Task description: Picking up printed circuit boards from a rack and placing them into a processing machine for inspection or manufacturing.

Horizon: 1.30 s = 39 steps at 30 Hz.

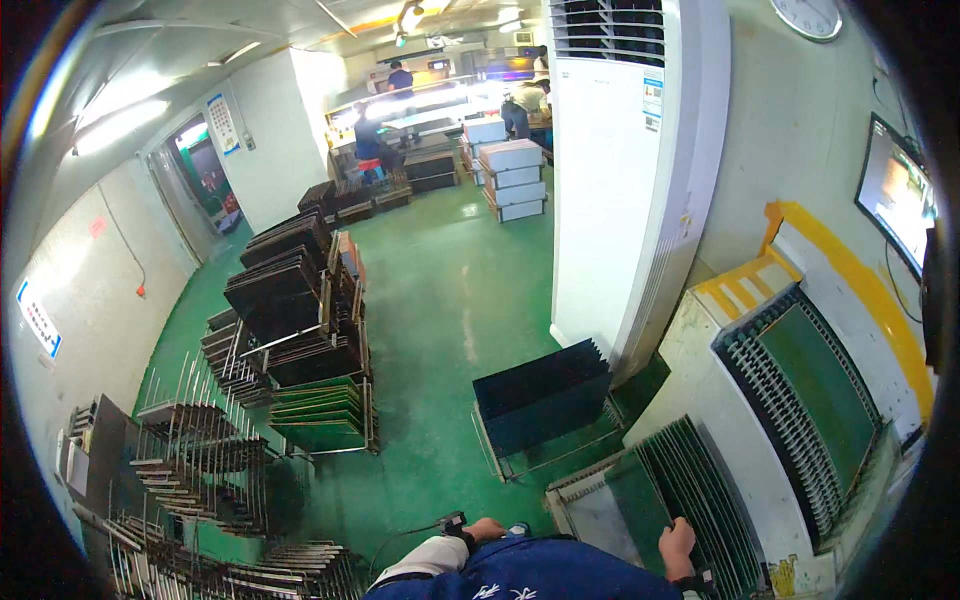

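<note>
Thin dark-green panels [690,475] on edge, rowed beside the white machine [695,385] | right hand [677,541] curled at their edges, left hand [487,529] beside blue garment [560,570]; can't tell either's grip | garment bears white characters

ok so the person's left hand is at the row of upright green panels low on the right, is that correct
Not quite: the head view shows the right hand at the row of upright green panels low on the right; the left hand is away from it.
</note>
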Each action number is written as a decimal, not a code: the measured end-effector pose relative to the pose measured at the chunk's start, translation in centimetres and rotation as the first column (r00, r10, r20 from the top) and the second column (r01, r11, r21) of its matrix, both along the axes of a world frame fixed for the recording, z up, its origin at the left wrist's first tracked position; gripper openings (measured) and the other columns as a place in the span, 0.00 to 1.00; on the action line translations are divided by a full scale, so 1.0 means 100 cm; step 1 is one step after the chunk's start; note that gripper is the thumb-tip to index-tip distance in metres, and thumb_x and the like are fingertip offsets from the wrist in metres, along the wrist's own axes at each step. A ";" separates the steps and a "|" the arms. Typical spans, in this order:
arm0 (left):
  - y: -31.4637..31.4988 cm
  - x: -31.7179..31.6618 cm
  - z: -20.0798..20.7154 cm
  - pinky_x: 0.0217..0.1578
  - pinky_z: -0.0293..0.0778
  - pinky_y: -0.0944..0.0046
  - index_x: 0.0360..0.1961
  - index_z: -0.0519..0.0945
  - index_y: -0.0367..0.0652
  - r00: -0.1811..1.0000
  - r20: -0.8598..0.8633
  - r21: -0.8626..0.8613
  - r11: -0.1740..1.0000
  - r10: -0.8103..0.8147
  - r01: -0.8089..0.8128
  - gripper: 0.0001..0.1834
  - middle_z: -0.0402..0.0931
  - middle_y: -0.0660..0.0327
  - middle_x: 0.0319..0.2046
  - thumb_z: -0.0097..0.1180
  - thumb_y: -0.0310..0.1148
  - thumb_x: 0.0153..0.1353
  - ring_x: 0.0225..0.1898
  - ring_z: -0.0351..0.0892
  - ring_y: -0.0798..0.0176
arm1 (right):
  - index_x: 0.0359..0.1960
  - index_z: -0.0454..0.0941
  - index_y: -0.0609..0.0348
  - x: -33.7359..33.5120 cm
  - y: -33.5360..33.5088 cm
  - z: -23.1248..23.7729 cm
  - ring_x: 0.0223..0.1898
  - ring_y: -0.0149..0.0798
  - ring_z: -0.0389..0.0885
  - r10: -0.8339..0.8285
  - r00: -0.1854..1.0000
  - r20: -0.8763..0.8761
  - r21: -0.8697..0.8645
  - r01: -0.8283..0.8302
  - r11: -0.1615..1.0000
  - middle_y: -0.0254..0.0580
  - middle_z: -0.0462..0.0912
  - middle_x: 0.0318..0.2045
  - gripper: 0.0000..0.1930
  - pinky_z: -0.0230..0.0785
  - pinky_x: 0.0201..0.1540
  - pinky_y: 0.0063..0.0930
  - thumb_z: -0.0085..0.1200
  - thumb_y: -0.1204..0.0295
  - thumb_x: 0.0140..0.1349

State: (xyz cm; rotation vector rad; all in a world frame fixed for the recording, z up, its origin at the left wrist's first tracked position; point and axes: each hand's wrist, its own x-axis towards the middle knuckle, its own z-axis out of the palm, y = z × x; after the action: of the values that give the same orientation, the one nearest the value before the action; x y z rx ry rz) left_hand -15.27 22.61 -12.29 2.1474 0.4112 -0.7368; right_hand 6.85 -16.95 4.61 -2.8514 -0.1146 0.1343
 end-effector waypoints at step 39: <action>0.012 -0.004 0.027 0.35 0.71 0.67 0.36 0.79 0.38 0.902 -0.210 -0.162 0.897 0.376 -0.412 0.18 0.78 0.59 0.30 0.54 0.41 0.49 0.31 0.76 0.65 | 0.41 0.68 0.60 -0.062 0.031 0.058 0.51 0.49 0.62 0.182 0.964 0.195 0.110 -0.206 0.972 0.48 0.65 0.49 0.18 0.53 0.53 0.45 0.51 0.78 0.45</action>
State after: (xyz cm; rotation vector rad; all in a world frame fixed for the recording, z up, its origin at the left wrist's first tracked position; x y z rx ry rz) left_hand -15.71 23.82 -9.57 1.7357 0.8048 -0.6975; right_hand 0.68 -13.80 10.38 -2.7124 -0.4264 -0.0951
